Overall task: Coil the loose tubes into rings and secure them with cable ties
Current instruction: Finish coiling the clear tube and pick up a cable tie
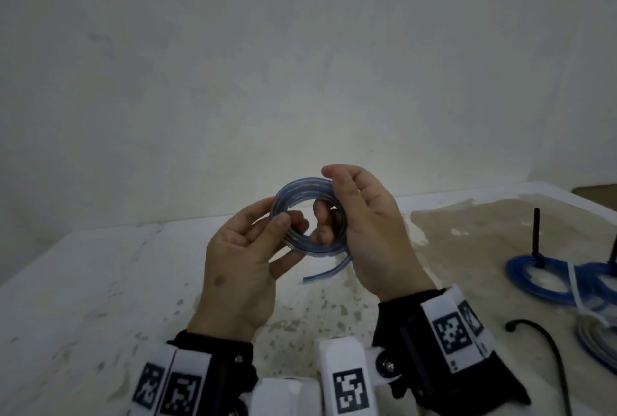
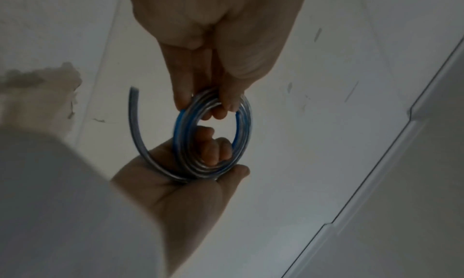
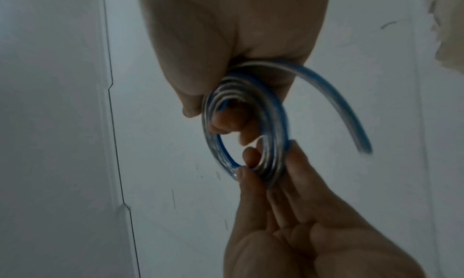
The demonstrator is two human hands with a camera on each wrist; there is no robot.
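A clear tube with a blue stripe is wound into a small ring [image 1: 302, 189] of several turns, held upright in the air above the table. My left hand [image 1: 288, 224] pinches the ring's left side between thumb and fingers. My right hand [image 1: 329, 195] grips the right side, thumb on top and fingers through the hole. A short loose end [image 1: 329, 269] curves out below the ring. In the left wrist view my left hand [image 2: 208, 105] pinches the ring [image 2: 242, 129] from above. The right wrist view has my right hand [image 3: 213, 107] gripping the ring [image 3: 209, 147], with the loose end [image 3: 351, 121] to the right.
On the white, worn table [image 1: 100, 282], at the right, lie blue tube coils [image 1: 524, 277] bound with a white cable tie [image 1: 576, 285]. A black cable tie [image 1: 536, 232] sticks up there. A black cable [image 1: 551, 345] and another coil [image 1: 597, 345] lie near the right edge. A white wall stands behind.
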